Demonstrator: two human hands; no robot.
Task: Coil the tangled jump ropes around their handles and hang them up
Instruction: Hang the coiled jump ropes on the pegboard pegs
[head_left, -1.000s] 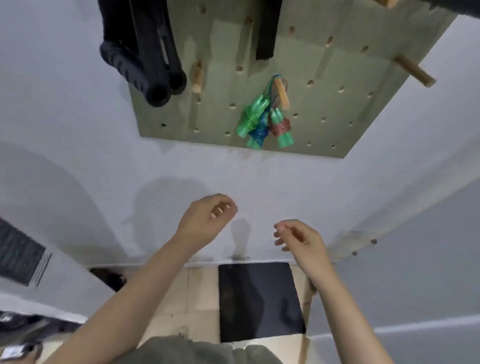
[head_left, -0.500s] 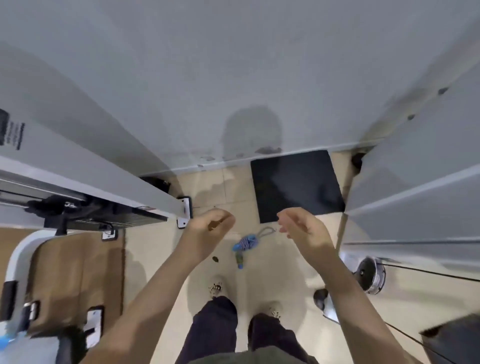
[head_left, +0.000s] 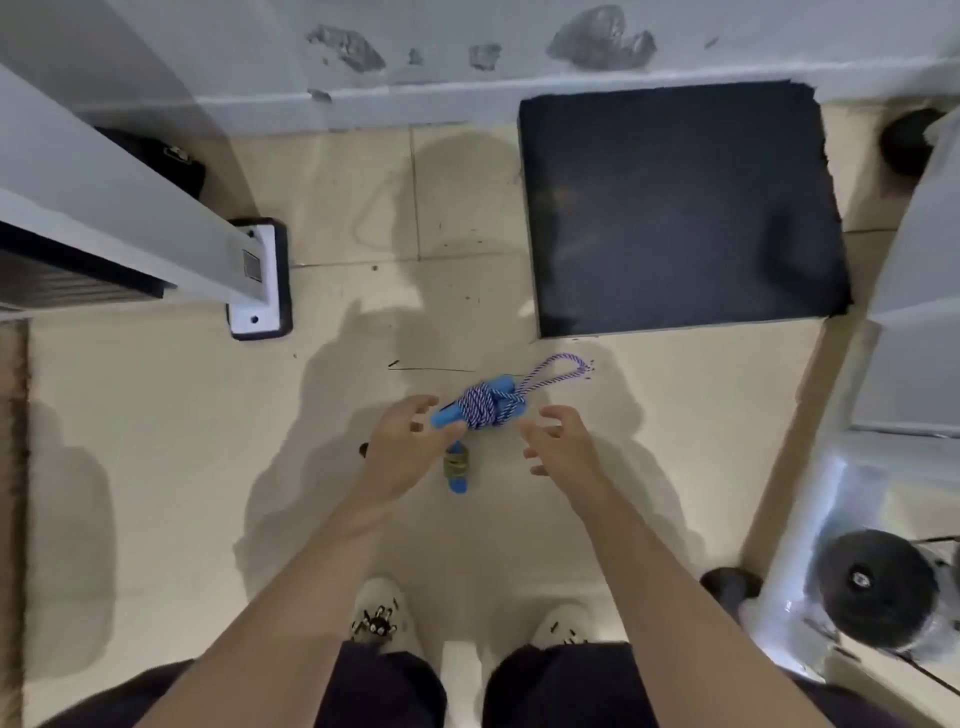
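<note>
**Q:** One rope in view, correct? Report task status.

**A:** One rope (head_left: 480, 408) only. It lies on the floor, its blue-and-white cord already wound in a tight bundle around the blue handles (head_left: 445, 417), with a single loop (head_left: 553, 373) left free toward the dark mat (head_left: 680, 202). I judge the coiling of this rope done. Hanging is not done: I see no hook or peg here, and the rope is not lifted.

**Q:** State of each hand?

**A:** My left hand (head_left: 408, 441) is released, fingers spread and loosely curved, holding nothing. Its fingertips sit at the near end of one handle; I cannot tell whether they touch it. My right hand (head_left: 558, 441) is also released, fingers loosely curved, grasping nothing.

**Q:** Rope position relative to the hands?

**A:** Between them and slightly beyond, toward the mat. The bundle is just beside the left fingertips and near the right hand, apart from it. A second blue piece with an olive band (head_left: 457, 465) lies on the floor below the left hand.
</note>
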